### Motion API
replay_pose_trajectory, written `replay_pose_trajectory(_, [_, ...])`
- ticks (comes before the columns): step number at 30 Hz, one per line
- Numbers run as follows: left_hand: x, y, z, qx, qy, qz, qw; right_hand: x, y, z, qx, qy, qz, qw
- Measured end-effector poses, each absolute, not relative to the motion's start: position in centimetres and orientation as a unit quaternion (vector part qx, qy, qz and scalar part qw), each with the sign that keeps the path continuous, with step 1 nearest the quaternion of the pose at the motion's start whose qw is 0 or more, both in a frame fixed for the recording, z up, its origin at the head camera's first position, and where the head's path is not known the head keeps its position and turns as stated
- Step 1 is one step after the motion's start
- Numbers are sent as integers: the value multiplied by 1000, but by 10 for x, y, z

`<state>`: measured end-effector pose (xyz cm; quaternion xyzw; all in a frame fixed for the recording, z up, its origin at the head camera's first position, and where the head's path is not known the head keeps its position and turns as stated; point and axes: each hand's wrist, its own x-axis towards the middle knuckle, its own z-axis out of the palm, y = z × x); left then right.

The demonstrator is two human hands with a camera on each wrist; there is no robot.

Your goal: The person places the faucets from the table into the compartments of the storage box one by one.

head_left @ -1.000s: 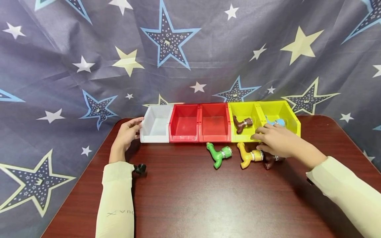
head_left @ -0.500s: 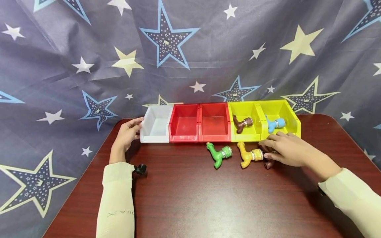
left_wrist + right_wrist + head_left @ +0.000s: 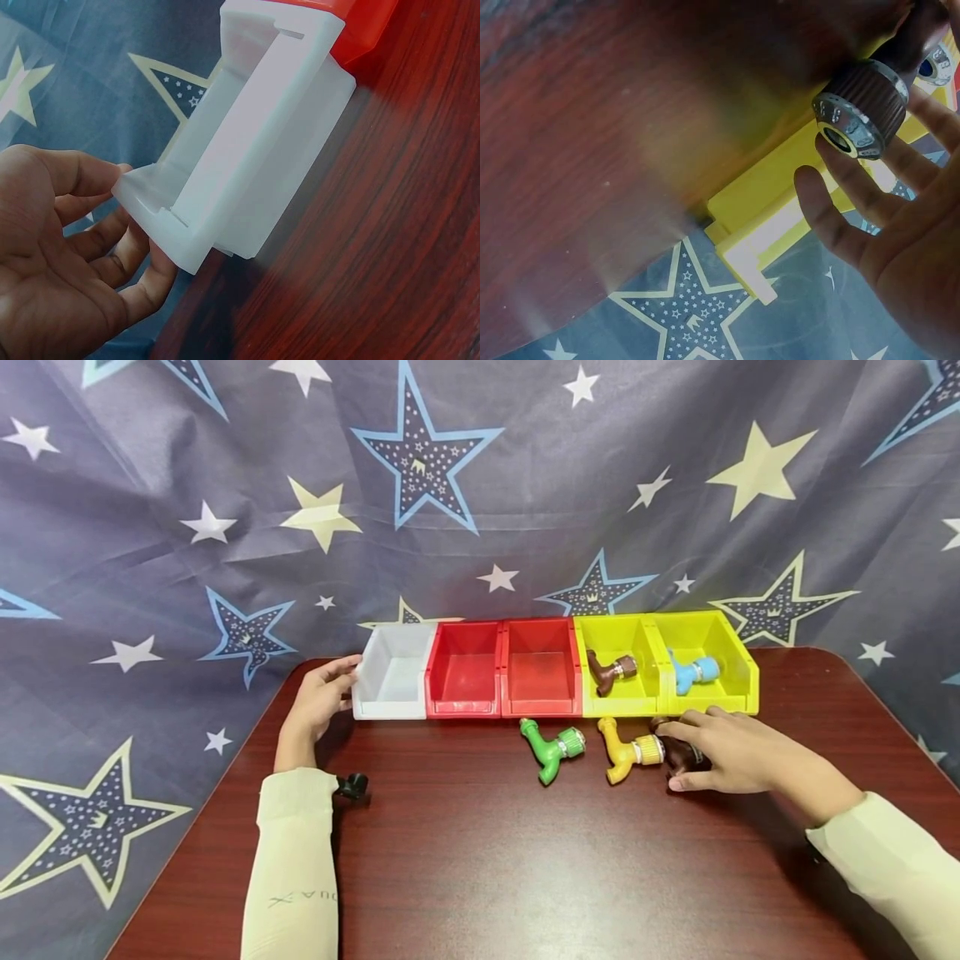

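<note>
At the left end of the row, my left hand [image 3: 315, 700] touches the outer side of the white bin [image 3: 247, 142] with bent fingers; none reach inside. On the right, my right hand [image 3: 738, 750] has its thumb and fingers around a dark brown faucet [image 3: 682, 756], just in front of the yellow bins. The faucet's ribbed knob [image 3: 866, 101] faces the right wrist camera; the hand partly hides its body. A yellow faucet [image 3: 626, 752] lies close to its left. Further left lies a green faucet [image 3: 551, 750].
Two red bins [image 3: 463, 672] stand between the white bin and two yellow bins [image 3: 738, 702]. One yellow bin holds a brown faucet [image 3: 609, 673], the other a blue faucet [image 3: 693, 672]. A star-patterned cloth [image 3: 450, 568] hangs behind the dark red table [image 3: 525, 860].
My right hand has drawn back from the blue faucet's bin, lowered over the brown faucet on the table and closed its thumb and fingers about it. The left hand stays put.
</note>
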<state>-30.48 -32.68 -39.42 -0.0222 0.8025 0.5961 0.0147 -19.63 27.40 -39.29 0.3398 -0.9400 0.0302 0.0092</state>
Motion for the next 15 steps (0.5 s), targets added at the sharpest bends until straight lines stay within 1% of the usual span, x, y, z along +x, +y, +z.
replay_pose_trajectory(9, [-308, -329, -401, -20, 804, 594, 7, -196, 275, -395, 341, -940, 32, 9])
replay_pose_trajectory(15, [-299, -321, -386, -21, 798, 602, 16, -193, 282, -394, 332, -943, 32, 6])
